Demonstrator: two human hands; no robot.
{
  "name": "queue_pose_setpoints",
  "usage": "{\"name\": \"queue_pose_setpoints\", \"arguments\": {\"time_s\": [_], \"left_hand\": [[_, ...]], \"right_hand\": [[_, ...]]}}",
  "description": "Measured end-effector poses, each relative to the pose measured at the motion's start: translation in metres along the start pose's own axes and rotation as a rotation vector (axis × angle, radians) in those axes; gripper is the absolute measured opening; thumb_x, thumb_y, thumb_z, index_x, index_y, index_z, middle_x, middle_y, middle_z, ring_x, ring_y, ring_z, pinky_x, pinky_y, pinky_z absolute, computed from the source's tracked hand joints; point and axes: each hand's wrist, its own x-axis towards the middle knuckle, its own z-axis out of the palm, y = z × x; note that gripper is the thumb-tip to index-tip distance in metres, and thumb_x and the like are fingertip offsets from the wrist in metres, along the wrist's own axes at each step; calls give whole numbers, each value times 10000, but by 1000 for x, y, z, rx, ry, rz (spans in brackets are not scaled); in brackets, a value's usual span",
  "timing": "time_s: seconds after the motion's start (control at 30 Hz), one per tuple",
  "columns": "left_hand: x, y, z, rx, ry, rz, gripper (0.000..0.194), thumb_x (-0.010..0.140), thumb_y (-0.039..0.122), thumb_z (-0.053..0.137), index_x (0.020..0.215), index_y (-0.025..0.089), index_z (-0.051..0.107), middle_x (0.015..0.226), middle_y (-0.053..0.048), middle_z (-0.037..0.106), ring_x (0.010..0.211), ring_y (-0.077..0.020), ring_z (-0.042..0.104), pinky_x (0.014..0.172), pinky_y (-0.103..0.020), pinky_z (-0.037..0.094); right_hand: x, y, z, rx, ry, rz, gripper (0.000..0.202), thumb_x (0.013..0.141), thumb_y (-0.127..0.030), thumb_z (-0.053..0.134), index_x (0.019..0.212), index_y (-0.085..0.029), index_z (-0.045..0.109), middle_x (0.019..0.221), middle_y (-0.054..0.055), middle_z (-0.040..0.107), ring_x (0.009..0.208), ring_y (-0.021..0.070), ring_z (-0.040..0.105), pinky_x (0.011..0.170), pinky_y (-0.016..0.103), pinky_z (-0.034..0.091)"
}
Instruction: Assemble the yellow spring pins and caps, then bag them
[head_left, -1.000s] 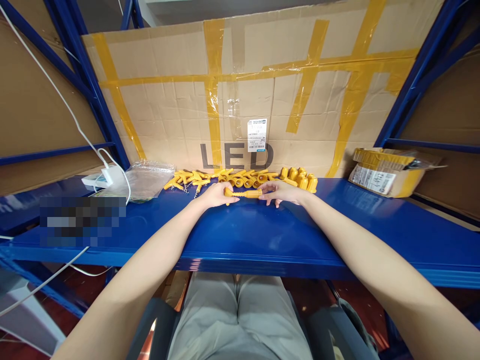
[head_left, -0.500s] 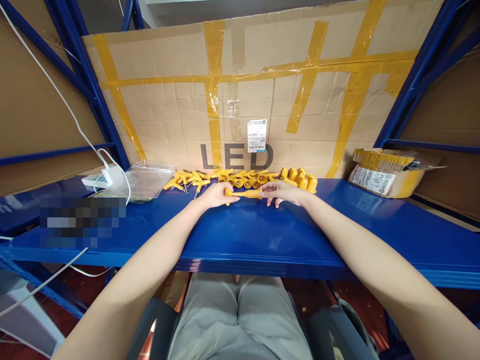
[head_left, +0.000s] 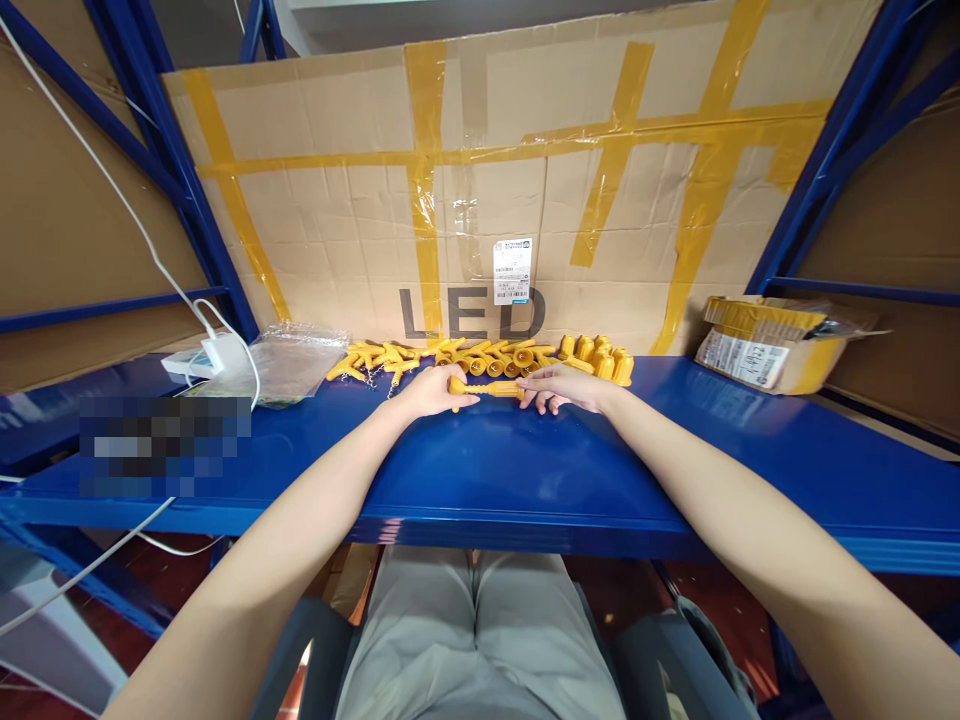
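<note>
pinching the yellow corkscrew [head_left: 495, 389] at opposite ends, left grip [head_left: 433, 391] and right grip [head_left: 560, 384], seemingly to steady it

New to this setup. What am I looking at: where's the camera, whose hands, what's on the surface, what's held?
There is no machine here, just a person's bare hands, seen by a camera on their head looking forward and down.

The left hand holds one end of a slim yellow piece; the fingers of the right hand hold the other end.

Behind them on the blue worktop lie yellow branched pieces, some with metal spirals, and upright yellow pieces. Left of these are a clear plastic bag and a white plug; far right, a cardboard box. A pixelated patch at left hides whatever is there.
</note>
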Motion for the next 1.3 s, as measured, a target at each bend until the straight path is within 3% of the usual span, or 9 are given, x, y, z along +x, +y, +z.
{"name": "queue_pose_setpoints", "arguments": {"time_s": [0.17,0.27,0.63,1.3], "left_hand": [[0,0,0,1,3,3,343,670,501,675,769,210,522,561,42,594,599,-169,569,587,-264,373],[0,0,0,-5,8,3,341,666,493,679,764,212,514,554,44,589,594,-170,567,588,-266,371],[0,-1,0,-8,12,6,338,672,492,685,775,210,530,545,41,604,605,-179,580,595,-269,370],[0,-2,0,-11,13,26,369,669,532,669,794,212,535,540,41,603,605,-182,576,599,-274,370]], "right_hand": [[4,0,5,3,-3,48,479,883,-534,500,719,-95,600,546,75,641,309,52,415,253,162,279],[6,0,6,-11,2,73,533,895,-566,443,729,-88,611,483,55,595,288,51,390,238,161,247],[6,0,6,6,-8,108,579,861,-636,428,721,-104,606,473,49,583,272,49,379,226,159,243],[9,1,5,40,-25,159,563,916,-584,369,719,-113,607,450,35,561,280,56,375,248,173,222]]}}
